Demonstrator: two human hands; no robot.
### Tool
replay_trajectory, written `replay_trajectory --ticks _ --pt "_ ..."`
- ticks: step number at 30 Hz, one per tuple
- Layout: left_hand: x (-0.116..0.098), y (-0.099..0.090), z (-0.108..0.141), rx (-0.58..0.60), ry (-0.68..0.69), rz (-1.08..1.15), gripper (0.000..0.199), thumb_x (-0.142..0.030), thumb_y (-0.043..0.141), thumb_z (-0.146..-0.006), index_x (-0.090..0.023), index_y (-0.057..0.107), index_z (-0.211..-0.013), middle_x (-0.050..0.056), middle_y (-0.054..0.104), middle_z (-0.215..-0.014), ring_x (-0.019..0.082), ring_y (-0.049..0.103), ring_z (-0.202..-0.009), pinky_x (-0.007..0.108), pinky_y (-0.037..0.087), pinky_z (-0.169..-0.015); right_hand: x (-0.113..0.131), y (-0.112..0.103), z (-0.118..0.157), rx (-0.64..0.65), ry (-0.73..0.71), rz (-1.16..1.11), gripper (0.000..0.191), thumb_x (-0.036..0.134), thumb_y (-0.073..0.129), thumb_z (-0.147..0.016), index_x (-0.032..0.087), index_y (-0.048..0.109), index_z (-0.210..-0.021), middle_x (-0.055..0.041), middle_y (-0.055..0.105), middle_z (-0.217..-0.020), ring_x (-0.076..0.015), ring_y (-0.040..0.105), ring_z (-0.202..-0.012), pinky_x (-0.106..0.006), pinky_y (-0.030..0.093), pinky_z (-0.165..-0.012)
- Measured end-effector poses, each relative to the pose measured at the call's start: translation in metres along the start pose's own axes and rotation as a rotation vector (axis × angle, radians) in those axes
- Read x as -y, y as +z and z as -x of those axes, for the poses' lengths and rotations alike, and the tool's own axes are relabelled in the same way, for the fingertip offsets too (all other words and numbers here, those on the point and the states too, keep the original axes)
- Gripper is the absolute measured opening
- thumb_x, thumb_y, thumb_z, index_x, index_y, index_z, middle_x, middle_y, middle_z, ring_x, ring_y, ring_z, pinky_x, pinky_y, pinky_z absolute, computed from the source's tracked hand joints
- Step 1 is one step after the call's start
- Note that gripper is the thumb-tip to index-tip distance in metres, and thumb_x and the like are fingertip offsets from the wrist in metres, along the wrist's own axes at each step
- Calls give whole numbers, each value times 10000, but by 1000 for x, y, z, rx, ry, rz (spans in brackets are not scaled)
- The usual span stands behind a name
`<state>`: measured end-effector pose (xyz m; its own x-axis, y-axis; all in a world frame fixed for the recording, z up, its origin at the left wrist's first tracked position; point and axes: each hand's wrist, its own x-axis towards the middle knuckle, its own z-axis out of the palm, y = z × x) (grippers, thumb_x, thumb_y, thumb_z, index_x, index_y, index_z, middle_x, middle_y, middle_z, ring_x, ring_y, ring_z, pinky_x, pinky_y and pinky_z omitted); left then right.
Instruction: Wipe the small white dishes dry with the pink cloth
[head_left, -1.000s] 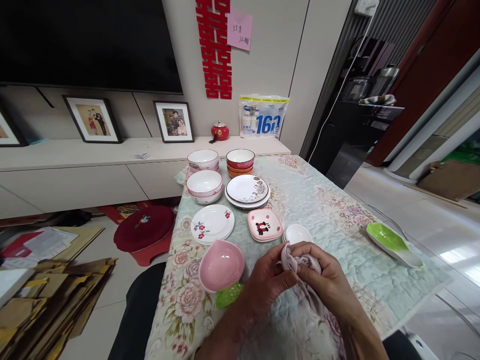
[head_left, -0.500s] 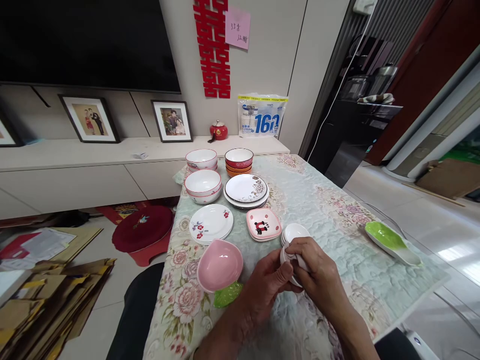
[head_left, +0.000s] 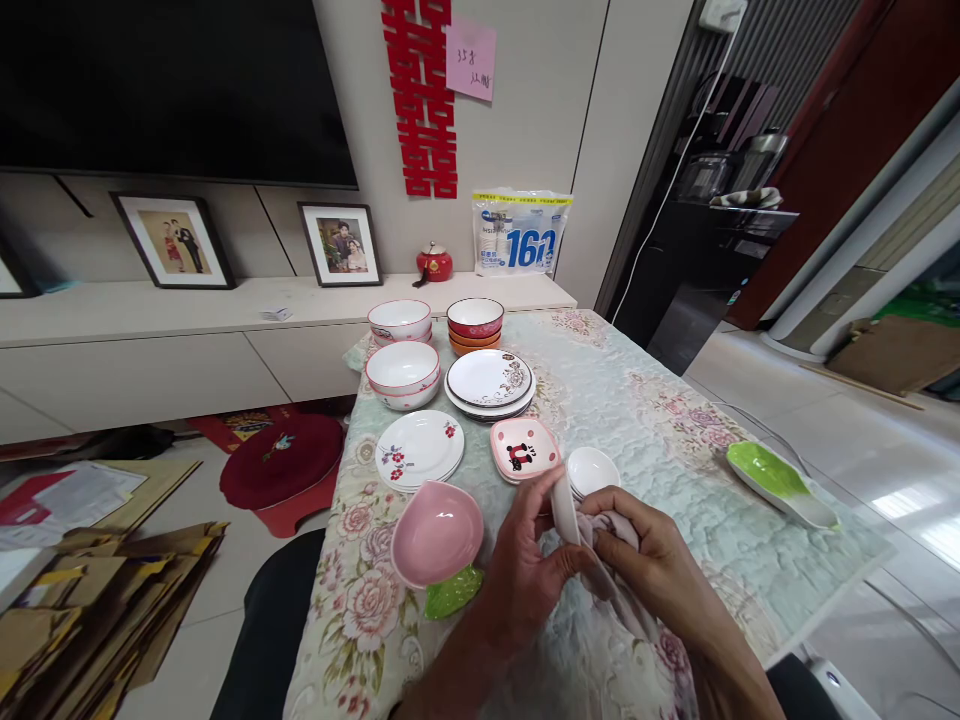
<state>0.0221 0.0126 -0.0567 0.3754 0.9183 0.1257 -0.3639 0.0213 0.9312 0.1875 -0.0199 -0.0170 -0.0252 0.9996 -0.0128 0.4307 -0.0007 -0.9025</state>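
Note:
My left hand [head_left: 525,565] grips a small white bowl [head_left: 564,510] by its rim, tipped up nearly edge-on so its inside is turned from view. In my right hand [head_left: 652,550] is a bunched, pale greyish-pink cloth [head_left: 616,530], pressed against the bowl's right side, with its loose end hanging toward the table edge. Just beyond my hands stands a stack of small white bowls [head_left: 592,468]. Left of that stack lie square pink dishes with a cartoon figure [head_left: 523,446]. A pink peach-shaped bowl [head_left: 437,535] with a green leaf sits left of my left hand.
Behind are white flowered plates [head_left: 420,447], brown-patterned plates [head_left: 487,378], red-rimmed bowls [head_left: 403,368] and red and orange bowls [head_left: 475,320]. A green leaf-shaped dish [head_left: 780,480] lies far right on the floral tablecloth [head_left: 675,470]. Flattened cardboard [head_left: 97,590] covers the floor at left.
The held bowl has tilted up onto its edge, and my left hand has shifted round its rim. My right hand has moved slightly right and lower, showing more cloth.

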Motion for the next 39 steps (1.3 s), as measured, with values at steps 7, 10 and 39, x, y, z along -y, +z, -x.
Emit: replay_trajectory --ticks 7,10,39 --pt "-7 -3 -8 -256 84 320 779 -360 885 -701 -247 536 -1389 119 650 -1385 322 559 -1319 405 435 -1104 -3 25 -6 -77 -93 205 145 171 554 -854 227 669 -922 -14 676 -869 -199 635 -767 -301 463 -686" --pt "-11 -3 -9 -204 49 436 687 -401 828 -771 -217 558 -1376 132 643 -1386 323 528 -1347 427 411 -1128 3 33 -7 21 -156 229 184 136 596 -837 229 661 -983 -27 677 -964 -223 633 -900 -327 473 -777" --pt "15 9 4 -51 -313 286 668 -487 876 -681 -298 671 -1288 130 573 -1421 287 644 -1092 448 448 -1025 -35 -66 -22 -503 88 264 348 491 554 -843 203 540 -648 42 459 -583 -133 430 -577 -247 338 -545"
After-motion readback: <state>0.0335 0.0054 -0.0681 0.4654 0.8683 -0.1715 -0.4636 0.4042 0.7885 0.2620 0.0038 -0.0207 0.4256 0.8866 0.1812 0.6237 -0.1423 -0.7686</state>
